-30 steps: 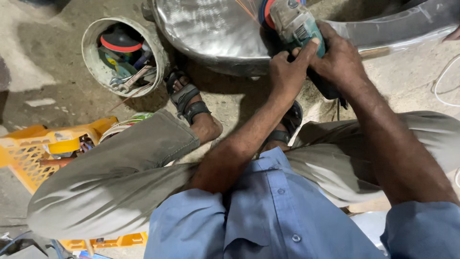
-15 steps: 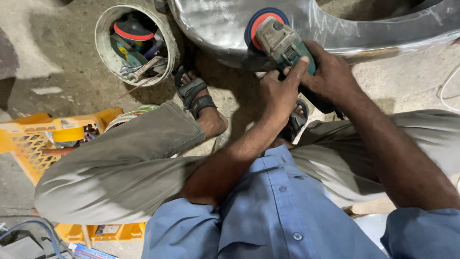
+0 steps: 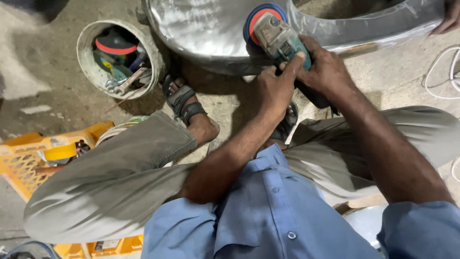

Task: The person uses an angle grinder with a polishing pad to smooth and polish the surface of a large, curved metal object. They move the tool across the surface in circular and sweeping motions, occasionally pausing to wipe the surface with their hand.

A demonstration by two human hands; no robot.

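Observation:
Both hands grip a green and grey angle grinder [image 3: 280, 39]. My left hand [image 3: 275, 88] wraps the body from the left, index finger stretched along its top. My right hand [image 3: 326, 72] holds the rear of the tool. The red and blue disc [image 3: 261, 18] at the grinder's head lies against a large curved shiny metal piece [image 3: 201, 29] on the floor. I sit with bent knees in grey trousers, a sandalled foot [image 3: 184, 103] just below the metal piece.
A round bucket [image 3: 86, 45] with tools and discs stands at upper left. A yellow plastic crate [image 3: 24, 158] sits at left. A white cable [image 3: 448, 72] lies at right. Another person's hand [image 3: 448, 17] touches the metal piece at top right.
The view has shifted, so the grinder and both hands sit lower in frame. The disc is in plainer view against the metal. The grip is unchanged.

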